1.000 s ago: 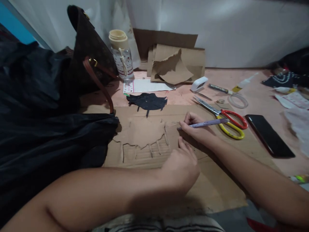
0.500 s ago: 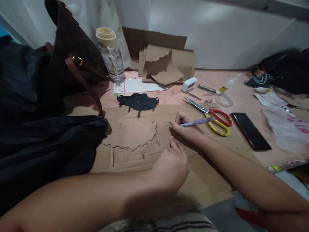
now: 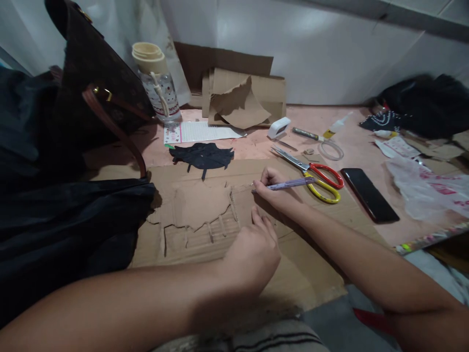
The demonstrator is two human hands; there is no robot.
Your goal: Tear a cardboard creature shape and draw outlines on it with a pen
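My right hand is closed around a purple pen, with its tip on a large flat sheet of brown cardboard. My left hand rests on the same sheet just in front of the pen, fingers curled and pressing down, with nothing visible in it. Left of the pen tip the cardboard's top layer is peeled back, baring the corrugated ribs. A black cut-out shape lies beyond the sheet.
Red and yellow scissors and a black phone lie to the right. A white stapler, tape ring and glue tube sit behind. A bottle, brown bag, black cloth and cardboard scraps crowd the left and back.
The view has drifted right, so everything sits further left in frame. Both hands keep their places on the cardboard, the pen still held at the same spot.
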